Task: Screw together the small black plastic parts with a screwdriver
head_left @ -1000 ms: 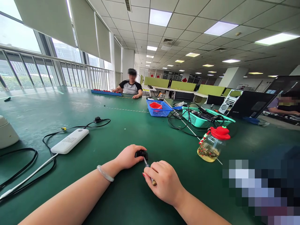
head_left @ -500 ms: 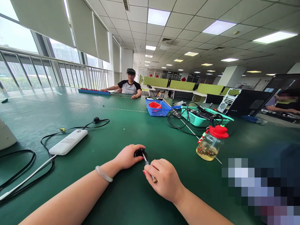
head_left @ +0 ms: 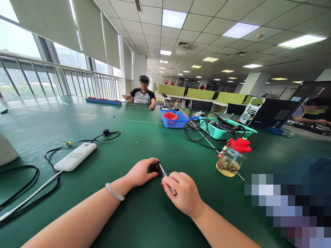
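Note:
Just ahead of me on the green tabletop, my left hand grips a small black part between thumb and fingers. Its exact kind is too small to make out, and the fingers cover some of it. My right hand is closed around a slim screwdriver with a clear shaft end and a brass-coloured butt. The screwdriver slants up and left, its tip at the upper right side of the black part. A pale bangle circles my left wrist.
A white power strip with black cables lies left. To the right stand a red-lidded jar, a green basket of cables and a blue basket. Across the table a person sits by a long blue rack.
My right hand and the screwdriver have shifted slightly right, the tip moving from the part's middle to its upper right. The person opposite has lifted a hand from the blue rack.

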### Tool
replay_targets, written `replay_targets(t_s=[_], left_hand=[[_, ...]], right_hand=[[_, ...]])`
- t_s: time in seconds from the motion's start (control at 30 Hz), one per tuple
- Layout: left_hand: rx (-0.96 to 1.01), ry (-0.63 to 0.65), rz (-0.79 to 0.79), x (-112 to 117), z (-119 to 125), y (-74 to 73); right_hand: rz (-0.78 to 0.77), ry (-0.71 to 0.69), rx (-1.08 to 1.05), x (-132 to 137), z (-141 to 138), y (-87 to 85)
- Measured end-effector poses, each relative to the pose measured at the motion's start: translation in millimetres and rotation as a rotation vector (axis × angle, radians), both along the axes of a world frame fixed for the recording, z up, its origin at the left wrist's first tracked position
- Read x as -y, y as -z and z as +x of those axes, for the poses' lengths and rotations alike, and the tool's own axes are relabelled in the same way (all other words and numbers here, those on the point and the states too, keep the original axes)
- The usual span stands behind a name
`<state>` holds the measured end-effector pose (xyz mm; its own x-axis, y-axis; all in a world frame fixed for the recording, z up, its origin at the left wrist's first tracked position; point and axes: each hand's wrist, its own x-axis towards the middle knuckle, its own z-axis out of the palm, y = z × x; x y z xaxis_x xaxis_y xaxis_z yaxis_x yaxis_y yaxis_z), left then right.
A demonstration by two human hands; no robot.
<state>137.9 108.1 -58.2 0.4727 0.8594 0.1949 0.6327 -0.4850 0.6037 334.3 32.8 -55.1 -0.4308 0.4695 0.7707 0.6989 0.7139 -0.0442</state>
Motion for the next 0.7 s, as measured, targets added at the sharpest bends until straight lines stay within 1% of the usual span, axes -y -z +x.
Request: replay_targets(t_s=[0.17,0.33,0.53,0.7], left_hand=[[0.031,0.01,-0.033,1,0,0.3],[0.02,0.004,-0.023,0,-1,1.2],[-0.022,0.006,-0.017,-3,-1,3.6],[-0.037,0.017,0.002,-3,-2,4.1]], right_hand=[[-0.026,0.019,-0.027,-2,2,1.2],[-0.122,0.016,-0.106,-3,4,1.4],[-0.344,-0.023,-0.382,-8,8,3.9],[-0.606,-0.051,-0.677,-23,17,13.7]])
